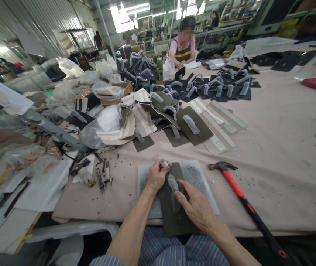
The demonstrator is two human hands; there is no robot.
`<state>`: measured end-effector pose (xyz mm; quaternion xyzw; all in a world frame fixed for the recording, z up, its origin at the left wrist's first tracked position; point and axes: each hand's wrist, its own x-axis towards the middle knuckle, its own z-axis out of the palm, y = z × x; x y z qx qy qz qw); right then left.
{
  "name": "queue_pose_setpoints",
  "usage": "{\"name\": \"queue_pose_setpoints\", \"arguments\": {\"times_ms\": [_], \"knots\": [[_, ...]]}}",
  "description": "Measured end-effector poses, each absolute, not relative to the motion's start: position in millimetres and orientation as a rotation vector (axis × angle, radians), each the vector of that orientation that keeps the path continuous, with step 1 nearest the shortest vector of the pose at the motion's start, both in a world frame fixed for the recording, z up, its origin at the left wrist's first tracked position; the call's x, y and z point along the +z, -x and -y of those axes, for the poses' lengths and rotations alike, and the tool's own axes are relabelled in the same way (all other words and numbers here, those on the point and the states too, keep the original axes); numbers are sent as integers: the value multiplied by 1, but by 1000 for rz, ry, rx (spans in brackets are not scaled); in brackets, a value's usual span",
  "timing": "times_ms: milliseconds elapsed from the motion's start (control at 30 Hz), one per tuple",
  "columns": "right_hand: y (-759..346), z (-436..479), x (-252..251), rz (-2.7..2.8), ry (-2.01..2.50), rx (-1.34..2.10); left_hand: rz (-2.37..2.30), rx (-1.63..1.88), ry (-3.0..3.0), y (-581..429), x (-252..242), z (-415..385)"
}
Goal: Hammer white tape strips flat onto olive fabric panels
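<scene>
My left hand (157, 176) is closed around a short metal punch (163, 162), whose round end points up towards me. The punch is held over the upper left edge of a dark olive bag panel (170, 218); its lower tip is hidden by my fingers. A plastic-wrapped handle (172, 183) is attached to the panel. My right hand (195, 203) lies at the right of this handle, with thumb and fingers curled against it. Under the panel is a whitish board (209, 195) with a worn, dark-speckled surface. A claw hammer (238, 188) with a red and black grip lies right of the board.
Olive and beige panels with wrapped handles (193, 125) are piled ahead, with black ones (219, 88) behind. Small metal tools (102, 175) lie at the left near plastic bags (47, 173) and a grey metal bar (55, 129). Across the table sits a co-worker (182, 48).
</scene>
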<state>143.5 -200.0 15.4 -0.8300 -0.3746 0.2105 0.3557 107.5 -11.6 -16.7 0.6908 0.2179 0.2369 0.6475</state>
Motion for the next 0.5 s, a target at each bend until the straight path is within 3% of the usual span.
{"name": "queue_pose_setpoints", "arguments": {"times_ms": [300,500], "knots": [[-202,314,-25,736,2692,-166,-537,552,-1660,-109,-14,15],[-224,360,-46,643,2916,34,-610,621,-1780,-110,-17,25]]}}
